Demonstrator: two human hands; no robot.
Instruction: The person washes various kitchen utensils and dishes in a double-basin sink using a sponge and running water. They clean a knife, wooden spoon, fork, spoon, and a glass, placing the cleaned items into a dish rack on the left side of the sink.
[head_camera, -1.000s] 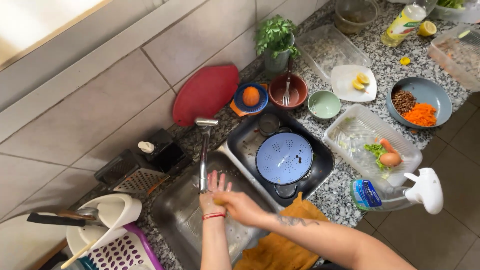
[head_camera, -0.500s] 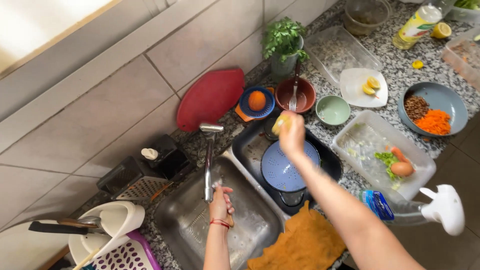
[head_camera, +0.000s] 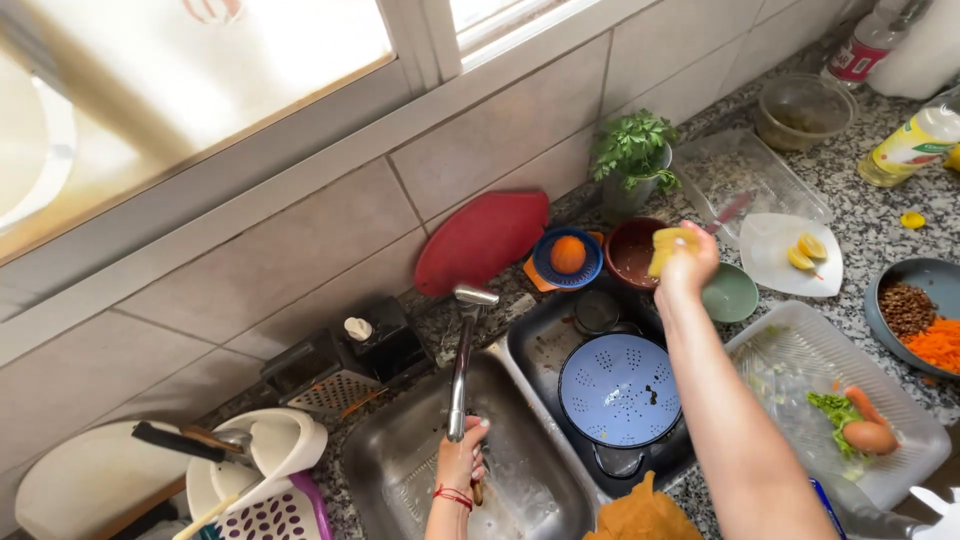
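Since half a second earlier, the right hand (head_camera: 688, 262) had travelled farther from the body, leaving the space above the blue colander (head_camera: 620, 389) and arriving over the brown bowl (head_camera: 634, 252) near the tiled wall, while the view itself had tipped upward to take in the window. The left hand (head_camera: 459, 466) had barely shifted.

Nearest the person, an orange cloth (head_camera: 645, 512) lay at the counter edge and the left hand was curled around the lower end of the metal tap spout (head_camera: 460, 375), above the steel sink (head_camera: 400, 470). Beside it sat the dark basin (head_camera: 560, 345) holding the colander.

Farther out, the right hand was closed firmly around a yellow lemon half (head_camera: 668, 247), fingers wrapped over its top, just above the bowl's rim. The fruit looked light, soft and wet; it would likely be slippery and give under pressure, so taking it by the rind, across its rounded back, seemed the safest hold.

Beyond and around it stood an orange citrus juicer on a blue dish (head_camera: 568, 257), a red cutting board (head_camera: 482, 240) leaning on the wall, a potted herb (head_camera: 633, 152), a small green bowl (head_camera: 730, 293) and a white plate with lemon pieces (head_camera: 795, 255).
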